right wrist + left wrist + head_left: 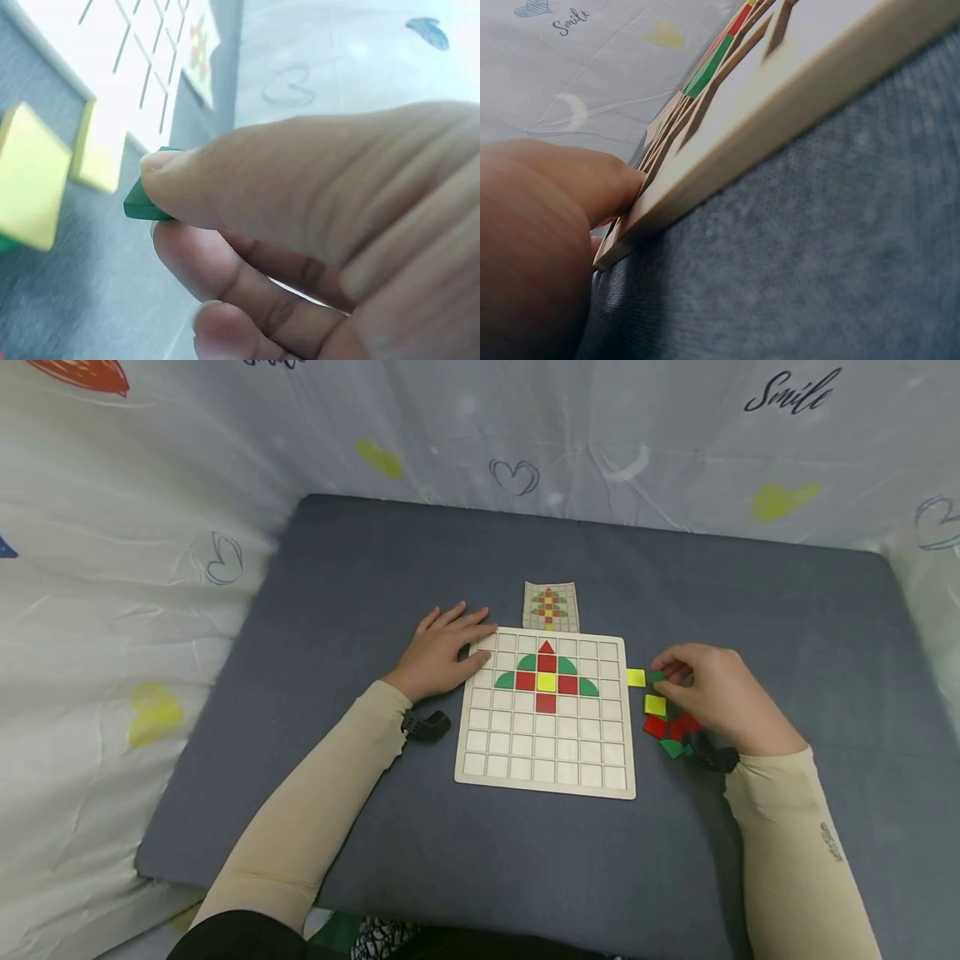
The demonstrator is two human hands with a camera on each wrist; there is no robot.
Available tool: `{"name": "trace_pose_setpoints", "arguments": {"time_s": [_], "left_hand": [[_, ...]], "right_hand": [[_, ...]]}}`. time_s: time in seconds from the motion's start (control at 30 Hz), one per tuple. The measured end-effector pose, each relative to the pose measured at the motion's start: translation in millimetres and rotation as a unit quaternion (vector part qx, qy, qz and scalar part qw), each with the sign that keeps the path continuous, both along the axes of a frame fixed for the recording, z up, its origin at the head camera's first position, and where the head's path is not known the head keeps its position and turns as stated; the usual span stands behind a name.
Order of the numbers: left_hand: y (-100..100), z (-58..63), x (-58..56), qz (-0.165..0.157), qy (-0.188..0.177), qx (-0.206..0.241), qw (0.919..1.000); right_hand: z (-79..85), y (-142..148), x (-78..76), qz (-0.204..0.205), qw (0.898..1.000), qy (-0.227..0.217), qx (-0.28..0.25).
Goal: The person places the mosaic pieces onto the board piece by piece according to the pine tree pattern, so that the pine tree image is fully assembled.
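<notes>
A wooden grid board (545, 743) lies on the table, with red, yellow and green tiles set in its upper cells as a tree-like shape. My left hand (447, 652) rests on the board's upper left corner, fingers spread and thumb over the edge cells. Right of the board, my right hand (708, 689) pinches a green tile (146, 196) between thumb and index finger. Beside it lie a yellow tile (636, 677) against the board's edge, another yellow tile (655, 705), several red tiles (655, 727) and a green tile (672, 748).
A small pattern card (551, 606) printed with a tree of coloured shapes touches the board's far edge. The grey table (420, 852) stretches around the board. A white printed curtain (480, 435) hangs behind the table and at its left.
</notes>
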State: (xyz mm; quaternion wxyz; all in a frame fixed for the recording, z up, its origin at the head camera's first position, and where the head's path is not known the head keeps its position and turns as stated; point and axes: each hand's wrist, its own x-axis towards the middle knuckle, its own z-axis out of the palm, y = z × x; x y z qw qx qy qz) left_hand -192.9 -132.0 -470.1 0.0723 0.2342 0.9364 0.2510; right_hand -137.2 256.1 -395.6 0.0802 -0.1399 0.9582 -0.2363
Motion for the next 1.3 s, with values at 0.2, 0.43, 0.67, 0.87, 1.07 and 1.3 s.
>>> {"name": "trace_pose_setpoints", "arguments": {"time_s": [0.2, 0.43, 0.67, 0.87, 1.07, 1.3], "left_hand": [[0.7, -1.2, -0.4, -0.001, -0.003, 0.001, 1.0000], [2.6, -1.1, -0.1, -0.001, -0.003, 0.007, 1.0000], [-2.1, -0.5, 1.6, 0.005, 0.000, 0.008, 1.0000], [-2.2, -1.8, 0.2, 0.000, -0.002, 0.002, 1.0000], [-0.8, -2.4, -0.3, -0.001, 0.001, -0.002, 1.0000], [0.6, -0.9, 0.5, 0.002, 0.001, 0.002, 1.0000]], "right_hand": [[4.9, -15.2, -4.0, 0.016, 1.000, 0.002, 0.002], [8.0, -32.3, -6.6, 0.024, 1.000, -0.014, -0.010], [5.0, -47.4, -8.4, 0.029, 0.998, -0.040, -0.025], [-2.3, -55.5, -7.3, 0.049, 0.997, -0.053, -0.032], [-8.5, -61.3, -5.9, 0.074, 0.996, -0.034, -0.038], [-15.2, -68.8, -5.3, 0.099, 0.994, -0.005, -0.052]]}}
